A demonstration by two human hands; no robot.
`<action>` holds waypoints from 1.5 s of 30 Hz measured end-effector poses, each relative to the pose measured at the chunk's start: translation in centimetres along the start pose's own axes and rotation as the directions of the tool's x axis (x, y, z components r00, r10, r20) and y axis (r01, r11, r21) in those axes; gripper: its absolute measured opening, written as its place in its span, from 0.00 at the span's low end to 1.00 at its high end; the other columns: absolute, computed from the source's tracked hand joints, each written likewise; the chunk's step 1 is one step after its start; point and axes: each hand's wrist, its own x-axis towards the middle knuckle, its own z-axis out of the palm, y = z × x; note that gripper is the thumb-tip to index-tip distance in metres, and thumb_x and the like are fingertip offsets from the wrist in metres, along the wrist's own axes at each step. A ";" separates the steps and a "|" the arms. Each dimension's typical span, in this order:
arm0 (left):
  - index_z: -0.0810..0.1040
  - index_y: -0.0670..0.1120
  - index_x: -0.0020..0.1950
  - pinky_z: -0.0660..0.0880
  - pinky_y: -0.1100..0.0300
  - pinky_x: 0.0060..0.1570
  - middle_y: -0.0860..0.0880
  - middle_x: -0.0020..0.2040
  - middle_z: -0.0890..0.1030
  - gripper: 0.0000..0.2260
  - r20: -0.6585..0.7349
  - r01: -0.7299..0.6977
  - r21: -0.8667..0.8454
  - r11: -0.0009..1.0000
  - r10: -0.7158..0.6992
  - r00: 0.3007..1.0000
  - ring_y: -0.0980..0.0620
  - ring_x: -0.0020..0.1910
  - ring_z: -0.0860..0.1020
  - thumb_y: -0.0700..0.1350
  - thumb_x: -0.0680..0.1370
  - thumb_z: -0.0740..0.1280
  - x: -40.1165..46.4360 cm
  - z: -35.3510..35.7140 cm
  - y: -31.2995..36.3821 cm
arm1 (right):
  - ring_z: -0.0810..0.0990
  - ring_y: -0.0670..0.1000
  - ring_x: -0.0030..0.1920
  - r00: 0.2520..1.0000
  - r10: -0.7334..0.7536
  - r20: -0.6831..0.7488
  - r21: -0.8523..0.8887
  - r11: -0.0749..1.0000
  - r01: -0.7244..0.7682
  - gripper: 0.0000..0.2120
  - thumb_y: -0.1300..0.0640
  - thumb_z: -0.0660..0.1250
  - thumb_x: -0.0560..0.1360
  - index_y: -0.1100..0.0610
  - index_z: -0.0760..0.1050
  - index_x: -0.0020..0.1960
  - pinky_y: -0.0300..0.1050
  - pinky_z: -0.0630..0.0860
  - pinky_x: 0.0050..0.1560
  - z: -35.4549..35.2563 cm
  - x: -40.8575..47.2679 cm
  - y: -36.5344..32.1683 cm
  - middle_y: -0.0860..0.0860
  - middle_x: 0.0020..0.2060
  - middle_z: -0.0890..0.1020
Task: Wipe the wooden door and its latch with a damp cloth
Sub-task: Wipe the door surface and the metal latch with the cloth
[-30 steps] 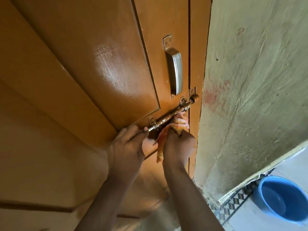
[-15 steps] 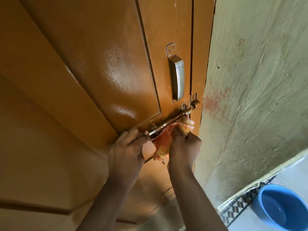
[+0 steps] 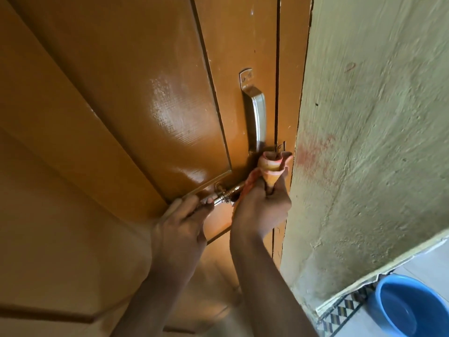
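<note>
A glossy orange-brown wooden door (image 3: 136, 98) fills the left and middle of the head view. Its metal sliding latch (image 3: 228, 192) runs diagonally below a silver pull handle (image 3: 258, 117). My left hand (image 3: 182, 229) pinches the lower left end of the latch bolt. My right hand (image 3: 261, 210) grips an orange-pink cloth (image 3: 271, 166), bunched and pressed over the latch's upper right end by the door frame. That end of the bolt is hidden under the cloth.
A rough greenish plaster wall (image 3: 369, 142) stands right of the door frame, with a reddish smear on it. At the bottom right a blue plastic basin (image 3: 410, 310) sits on a patterned tiled floor (image 3: 345, 310).
My right hand has slid the cloth up along the bolt to its upper right end, covering the knob. My left hand keeps its hold on the bolt's lower end.
</note>
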 end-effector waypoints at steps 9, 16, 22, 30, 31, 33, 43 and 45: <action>0.89 0.44 0.56 0.76 0.56 0.35 0.47 0.50 0.85 0.15 0.040 0.025 -0.021 0.999 -0.024 0.999 0.45 0.43 0.80 0.34 0.71 0.78 -0.2 -0.1 -0.3 | 0.85 0.50 0.59 0.916 -0.376 0.144 -0.093 0.916 0.390 0.30 0.60 0.61 0.74 0.43 0.69 0.75 0.52 0.84 0.56 -1.6 1.5 1.9 0.54 0.69 0.79; 0.89 0.45 0.56 0.72 0.61 0.36 0.48 0.50 0.84 0.19 0.067 0.009 -0.023 1.000 -0.007 0.998 0.47 0.43 0.78 0.32 0.67 0.81 0.1 -0.5 -0.1 | 0.71 0.60 0.75 0.716 -0.589 0.375 -0.170 0.715 0.678 0.29 0.71 0.62 0.72 0.63 0.73 0.73 0.53 0.76 0.69 -2.8 1.3 3.5 0.58 0.73 0.73; 0.88 0.44 0.57 0.75 0.58 0.37 0.48 0.52 0.84 0.23 0.094 0.022 -0.021 1.000 -0.020 0.995 0.47 0.46 0.78 0.32 0.63 0.82 0.0 -0.6 0.0 | 0.64 0.63 0.78 0.628 -0.611 0.482 -0.224 0.607 0.763 0.29 0.69 0.60 0.73 0.64 0.70 0.75 0.40 0.70 0.71 -3.0 0.3 3.7 0.60 0.76 0.70; 0.88 0.43 0.57 0.72 0.59 0.38 0.47 0.51 0.84 0.22 0.100 0.039 -0.003 0.999 -0.039 0.994 0.45 0.47 0.79 0.32 0.63 0.81 0.0 -1.0 0.3 | 0.63 0.65 0.77 0.502 -0.599 0.624 -0.258 0.448 0.856 0.32 0.73 0.67 0.72 0.64 0.69 0.75 0.51 0.80 0.58 -4.1 2.2 4.0 0.61 0.76 0.69; 0.88 0.42 0.57 0.71 0.60 0.38 0.46 0.51 0.84 0.22 0.098 0.036 -0.003 0.999 -0.036 0.995 0.45 0.46 0.79 0.32 0.64 0.80 0.0 -1.0 0.3 | 0.62 0.64 0.78 0.404 -0.600 0.691 -0.191 0.388 0.902 0.33 0.74 0.66 0.72 0.64 0.68 0.76 0.51 0.83 0.53 -4.5 1.7 4.4 0.61 0.76 0.69; 0.89 0.42 0.56 0.69 0.62 0.40 0.46 0.51 0.85 0.21 0.091 0.025 -0.002 1.000 -0.025 0.996 0.45 0.46 0.80 0.32 0.64 0.80 0.0 -1.1 0.4 | 0.63 0.65 0.78 0.243 -0.605 0.758 -0.093 0.269 0.959 0.34 0.75 0.66 0.70 0.65 0.68 0.76 0.51 0.85 0.47 -5.4 3.0 4.6 0.61 0.76 0.69; 0.89 0.43 0.53 0.71 0.60 0.37 0.47 0.50 0.84 0.20 0.071 0.031 -0.011 0.999 -0.030 0.997 0.46 0.46 0.79 0.31 0.63 0.80 0.1 -1.1 0.4 | 0.69 0.63 0.76 0.224 -0.612 0.758 -0.011 0.332 0.943 0.32 0.69 0.65 0.73 0.62 0.66 0.77 0.50 0.86 0.46 -6.1 2.7 5.5 0.60 0.75 0.71; 0.89 0.44 0.55 0.73 0.59 0.37 0.47 0.50 0.84 0.21 0.076 0.036 0.002 0.999 -0.036 0.996 0.45 0.46 0.80 0.32 0.63 0.80 0.1 -1.1 0.4 | 0.76 0.64 0.70 0.469 -0.644 0.604 -0.165 0.475 0.864 0.27 0.62 0.65 0.76 0.63 0.70 0.75 0.59 0.85 0.51 -5.9 4.9 5.4 0.61 0.73 0.73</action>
